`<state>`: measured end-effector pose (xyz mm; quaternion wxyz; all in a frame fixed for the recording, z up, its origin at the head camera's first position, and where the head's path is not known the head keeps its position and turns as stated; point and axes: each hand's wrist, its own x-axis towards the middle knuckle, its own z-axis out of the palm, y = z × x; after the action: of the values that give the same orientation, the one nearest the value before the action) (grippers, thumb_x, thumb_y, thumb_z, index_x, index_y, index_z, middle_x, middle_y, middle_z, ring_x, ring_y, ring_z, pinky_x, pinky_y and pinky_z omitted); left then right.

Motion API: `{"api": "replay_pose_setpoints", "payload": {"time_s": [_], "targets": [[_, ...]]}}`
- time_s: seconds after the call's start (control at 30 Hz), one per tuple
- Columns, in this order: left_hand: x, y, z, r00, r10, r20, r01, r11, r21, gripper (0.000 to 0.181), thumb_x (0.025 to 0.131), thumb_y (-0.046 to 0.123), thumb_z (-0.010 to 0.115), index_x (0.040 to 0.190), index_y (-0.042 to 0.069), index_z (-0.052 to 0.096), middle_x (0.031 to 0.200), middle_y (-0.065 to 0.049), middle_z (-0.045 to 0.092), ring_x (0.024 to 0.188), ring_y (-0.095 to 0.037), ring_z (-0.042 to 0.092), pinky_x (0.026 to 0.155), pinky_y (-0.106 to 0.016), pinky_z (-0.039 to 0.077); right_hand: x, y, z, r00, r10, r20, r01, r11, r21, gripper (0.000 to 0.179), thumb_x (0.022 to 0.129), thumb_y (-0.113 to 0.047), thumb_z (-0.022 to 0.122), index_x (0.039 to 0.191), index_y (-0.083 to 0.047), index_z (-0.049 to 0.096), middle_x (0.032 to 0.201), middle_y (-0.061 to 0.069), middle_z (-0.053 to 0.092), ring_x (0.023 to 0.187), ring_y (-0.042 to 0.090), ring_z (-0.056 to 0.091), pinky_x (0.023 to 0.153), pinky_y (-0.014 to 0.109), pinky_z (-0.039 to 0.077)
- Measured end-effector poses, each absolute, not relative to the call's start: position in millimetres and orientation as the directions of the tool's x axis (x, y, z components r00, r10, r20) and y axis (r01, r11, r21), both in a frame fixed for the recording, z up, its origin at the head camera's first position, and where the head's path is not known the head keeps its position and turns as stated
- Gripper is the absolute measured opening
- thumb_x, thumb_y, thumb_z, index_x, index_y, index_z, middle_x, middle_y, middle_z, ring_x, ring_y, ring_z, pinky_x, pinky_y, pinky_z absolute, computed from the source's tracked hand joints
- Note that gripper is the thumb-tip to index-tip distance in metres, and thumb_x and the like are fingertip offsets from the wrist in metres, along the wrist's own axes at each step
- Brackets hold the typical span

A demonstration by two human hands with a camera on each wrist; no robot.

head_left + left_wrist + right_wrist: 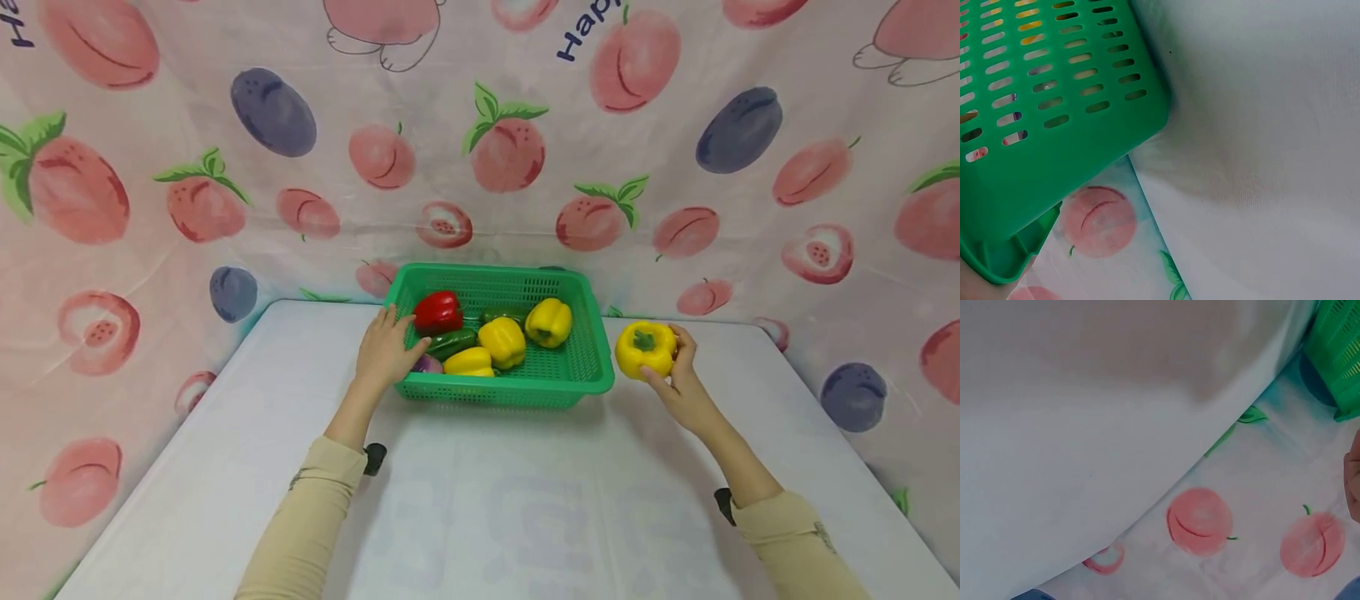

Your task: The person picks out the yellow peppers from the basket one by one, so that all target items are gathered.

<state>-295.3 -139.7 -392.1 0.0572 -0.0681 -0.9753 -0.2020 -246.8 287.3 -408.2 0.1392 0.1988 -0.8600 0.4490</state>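
Currently, the head view shows a person's right hand [684, 387] with its grip closed round a glossy yellow bell pepper [633, 358], thumb on the near side and fingers round the right, opened only as wide as the pepper; its green stem [643, 340] faces the head camera. That pepper is just right of a green rectangular plastic basket [517, 387] at the far part of the white-covered surface [487, 500]. The left hand [381, 357] lies over the basket's left rim, its grip loose, fingers extended and thumb pointing inward. Inside, a shiny red bell pepper [438, 313] sits far left, with a long dark green vegetable [452, 342] nearer, a purple rounded item [427, 364] at the near left, and three yellow pieces: one near the front wall [469, 363], one mid-basket [502, 342], one to the right [550, 323]. Behind hangs a pale fruit-printed cloth [450, 100]. Next, the left wrist view shows the basket's slotted wall and, at the lower left corner, a sliver of hand by the rim; its grip I cannot tell there. Lastly, the right wrist view has the basket at the upper right and part of a hand at the right edge, its grip likewise unclear.
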Motion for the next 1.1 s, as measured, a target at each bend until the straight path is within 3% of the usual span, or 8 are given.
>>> {"api": "replay_pose_setpoints", "payload": {"time_s": [0.07,0.17,0.27,0.63,0.87,1.1], "targets": [[-295,-140,-392,-0.984,0.108,0.138,0.154,0.908,0.388,0.062,0.095,0.043,0.048,0.142,0.004,0.04,0.153,-0.026,0.019,0.144,-0.041,0.014,0.119,-0.051,0.013,-250,289,-409,-0.896,-0.224,0.384,-0.443,0.525,-0.727,0.071,0.093,-0.003,0.049,0.141,0.005,-0.003,0.132,0.03,0.021,0.116,0.041,0.032,0.094,0.0,0.025],[-295,-140,-393,-0.984,0.108,0.141,0.155,0.907,0.392,0.062,0.095,0.043,0.048,0.142,0.003,0.04,0.153,-0.026,0.019,0.144,-0.041,0.014,0.119,-0.051,0.014,-255,290,-409,-0.911,-0.23,0.341,-0.412,0.53,-0.742,0.073,0.094,-0.005,0.048,0.141,0.006,-0.006,0.135,0.033,0.017,0.12,0.046,0.028,0.113,0.031,0.027],[-295,-140,-393,-0.984,0.105,0.142,0.154,0.906,0.394,0.062,0.095,0.043,0.048,0.141,0.003,0.041,0.153,-0.027,0.02,0.144,-0.041,0.015,0.119,-0.051,0.014,-261,290,-409,-0.916,-0.238,0.323,-0.401,0.53,-0.747,0.073,0.094,-0.004,0.047,0.141,0.008,-0.008,0.137,0.036,0.013,0.12,0.048,0.025,0.104,0.064,0.021],[-293,-139,-390,-0.986,0.102,0.129,0.146,0.903,0.404,0.062,0.095,0.043,0.048,0.142,0.004,0.039,0.154,-0.026,0.018,0.145,-0.041,0.011,0.119,-0.051,0.012,-280,293,-406,-0.951,-0.212,0.225,-0.308,0.572,-0.761,0.071,0.098,-0.013,0.042,0.14,0.01,-0.011,0.139,0.04,0.008,0.124,0.052,0.023,0.107,0.068,0.018],[-293,-139,-389,-0.984,0.106,0.143,0.155,0.902,0.402,0.062,0.095,0.043,0.048,0.142,0.003,0.04,0.153,-0.027,0.02,0.143,-0.042,0.015,0.118,-0.052,0.014,-287,290,-409,-0.956,-0.113,0.272,-0.282,0.616,-0.735,0.073,0.094,-0.018,0.055,0.138,0.01,0.004,0.135,0.038,0.02,0.119,0.048,0.034,0.104,0.063,0.031],[-293,-139,-390,-0.985,0.107,0.138,0.154,0.902,0.404,0.062,0.095,0.043,0.048,0.142,0.003,0.04,0.153,-0.027,0.019,0.144,-0.042,0.014,0.118,-0.052,0.014,-291,281,-410,-0.955,0.108,0.278,-0.136,0.672,-0.728,0.076,0.09,-0.039,0.059,0.139,0.003,0.018,0.126,0.031,0.037,0.105,0.042,0.046,0.093,0.056,0.044]]}}
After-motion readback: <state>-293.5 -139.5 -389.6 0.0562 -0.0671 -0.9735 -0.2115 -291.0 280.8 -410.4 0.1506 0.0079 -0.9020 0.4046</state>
